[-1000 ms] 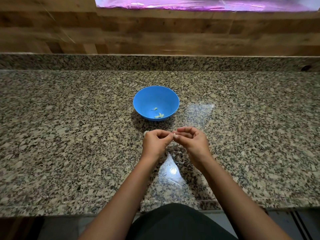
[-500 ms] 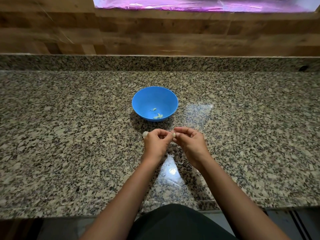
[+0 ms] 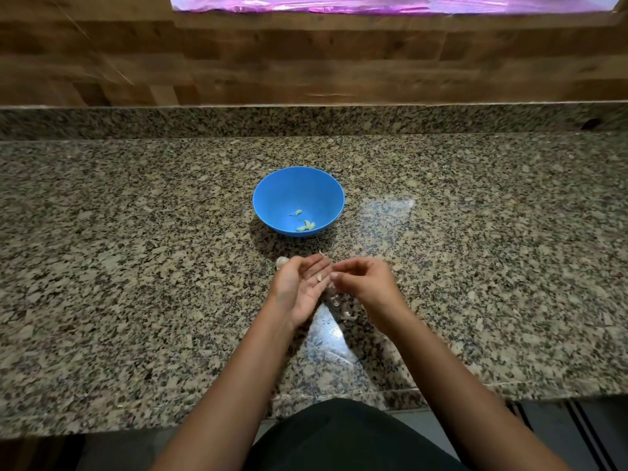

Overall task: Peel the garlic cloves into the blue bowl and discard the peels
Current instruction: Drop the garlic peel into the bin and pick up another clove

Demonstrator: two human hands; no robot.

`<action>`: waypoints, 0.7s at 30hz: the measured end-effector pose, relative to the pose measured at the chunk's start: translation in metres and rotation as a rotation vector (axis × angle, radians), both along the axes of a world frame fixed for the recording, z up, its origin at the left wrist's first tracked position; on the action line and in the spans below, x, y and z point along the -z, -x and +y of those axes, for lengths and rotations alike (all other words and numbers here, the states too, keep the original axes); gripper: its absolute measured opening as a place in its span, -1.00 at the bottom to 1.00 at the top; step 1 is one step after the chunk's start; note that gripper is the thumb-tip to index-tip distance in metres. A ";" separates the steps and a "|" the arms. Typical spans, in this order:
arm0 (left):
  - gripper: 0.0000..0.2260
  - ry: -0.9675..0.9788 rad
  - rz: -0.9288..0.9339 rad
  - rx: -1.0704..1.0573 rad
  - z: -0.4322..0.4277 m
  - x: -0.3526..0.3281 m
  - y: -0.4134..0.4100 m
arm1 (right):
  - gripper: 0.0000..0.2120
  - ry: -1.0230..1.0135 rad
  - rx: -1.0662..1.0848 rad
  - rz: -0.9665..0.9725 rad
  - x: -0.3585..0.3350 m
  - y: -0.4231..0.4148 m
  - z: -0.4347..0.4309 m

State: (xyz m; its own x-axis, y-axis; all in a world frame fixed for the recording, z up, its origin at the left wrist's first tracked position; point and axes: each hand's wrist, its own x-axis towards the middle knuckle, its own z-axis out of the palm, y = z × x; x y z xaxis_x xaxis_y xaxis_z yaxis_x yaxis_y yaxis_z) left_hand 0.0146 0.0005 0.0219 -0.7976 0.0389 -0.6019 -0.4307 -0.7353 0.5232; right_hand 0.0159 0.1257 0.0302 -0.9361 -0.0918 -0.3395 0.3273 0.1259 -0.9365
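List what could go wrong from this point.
1. The small garlic piece lies loose on the open left hand; a tilt could roll it onto the granite counter rather than into the blue bowl.
2. Pale peel scraps under the hands blend into the speckled stone and may be missed.

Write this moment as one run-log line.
left hand: open, garlic piece on palm | right hand: empty, fingers curled | blue bowl: peeled cloves inside

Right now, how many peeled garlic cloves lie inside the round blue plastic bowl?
3. One peeled garlic clove lies near the middle of the round blue plastic bowl; two touch nearer the front. None seems hidden.
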 end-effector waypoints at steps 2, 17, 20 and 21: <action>-0.74 -0.022 0.007 -0.005 0.003 -0.002 0.000 | -0.88 -0.184 -0.080 0.088 0.000 0.001 -0.007; -0.88 0.886 0.125 0.211 0.025 0.015 0.023 | -0.86 -0.276 -0.065 -0.021 0.000 0.057 0.024; -0.90 1.322 0.218 0.325 0.023 0.017 0.026 | -0.83 -0.509 -0.091 0.058 0.002 0.077 0.026; -0.92 1.377 0.257 0.350 0.022 0.018 0.027 | -0.82 -0.557 -0.098 0.096 0.004 0.083 0.025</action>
State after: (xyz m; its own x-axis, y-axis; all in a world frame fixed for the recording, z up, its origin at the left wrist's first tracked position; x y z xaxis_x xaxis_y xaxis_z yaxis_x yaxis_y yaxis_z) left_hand -0.0121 0.0226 0.0038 -0.9587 -0.2312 -0.1655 -0.2666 0.5291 0.8056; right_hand -0.0673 0.1509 0.0266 -0.9612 -0.0113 -0.2755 0.2061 0.6342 -0.7452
